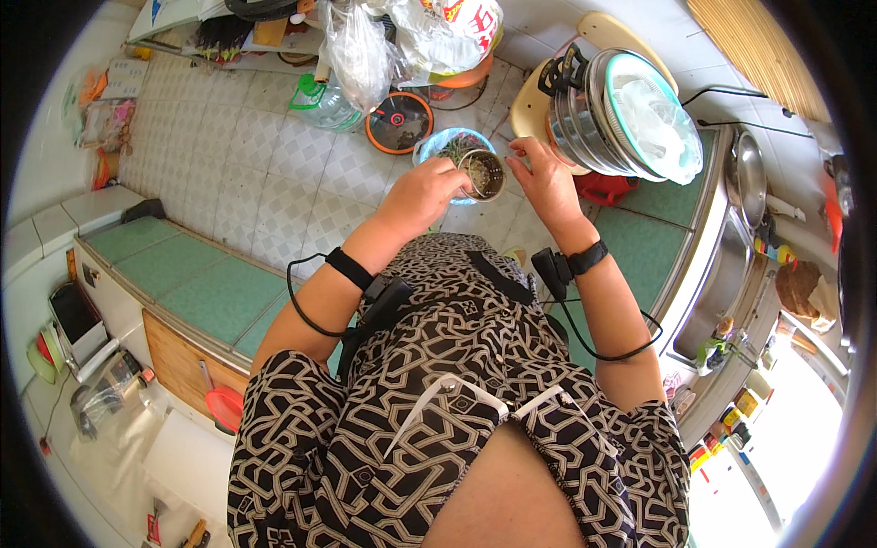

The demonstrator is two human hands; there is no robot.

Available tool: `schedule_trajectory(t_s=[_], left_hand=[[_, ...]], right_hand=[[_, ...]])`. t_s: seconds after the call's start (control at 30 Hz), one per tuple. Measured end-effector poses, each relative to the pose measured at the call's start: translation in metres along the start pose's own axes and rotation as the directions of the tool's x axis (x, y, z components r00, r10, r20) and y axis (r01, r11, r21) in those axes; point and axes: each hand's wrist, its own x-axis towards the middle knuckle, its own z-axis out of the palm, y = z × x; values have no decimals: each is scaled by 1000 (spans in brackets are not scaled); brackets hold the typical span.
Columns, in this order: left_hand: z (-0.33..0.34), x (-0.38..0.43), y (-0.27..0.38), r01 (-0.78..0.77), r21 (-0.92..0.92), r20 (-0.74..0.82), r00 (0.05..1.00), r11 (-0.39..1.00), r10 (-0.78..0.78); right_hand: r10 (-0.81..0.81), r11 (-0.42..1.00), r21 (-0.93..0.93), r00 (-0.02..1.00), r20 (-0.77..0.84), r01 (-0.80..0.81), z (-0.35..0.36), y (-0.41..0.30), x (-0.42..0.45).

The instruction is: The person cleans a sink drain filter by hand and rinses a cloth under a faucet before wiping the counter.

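Note:
My left hand (438, 186) grips the rim of a small metal strainer cup (482, 176) with small holes in its wall. Pale, wet-looking bits lie inside the cup, too small to name. Below it stands a bin with a light blue plastic liner (428, 147), holding dark green plant scraps (458, 145). The cup hides part of the bin. Just right of the cup, my right hand (542, 179) is raised with its fingers apart and seems to hold nothing.
A cream chair (531, 103) bears stacked metal pots (579, 116) and a turquoise-rimmed colander (634, 61). A round orange-rimmed lid (399, 123) and a plastic bottle (332, 106) are on the tiled floor (274, 164). Right of me is a metal sink (712, 288); green-tiled counters (199, 288) flank both sides.

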Motion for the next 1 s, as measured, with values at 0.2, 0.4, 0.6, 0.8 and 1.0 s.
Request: schedule_trajectory(t_s=[0.2,0.4,0.6,0.8,1.0], left_hand=[[-2,1,3,12,-18,0,1000,1000,-12],[-3,2,4,6,-32,15,1000,999,-6],[2,3,6,-31,-3,6,999,1000,31],[4,10,15,-147,4,22,989,989,147],[7,11,21,-174,7,81,982,985,172]], right_hand=[[147,984,92,985,88,-155,5,7,-2],[104,993,56,994,37,-106,12,17,-4],[133,985,102,989,64,-139,5,1,-1],[165,986,-74,963,213,-152,5,-7,0],[98,995,-24,946,308,-96,14,16,-3]])
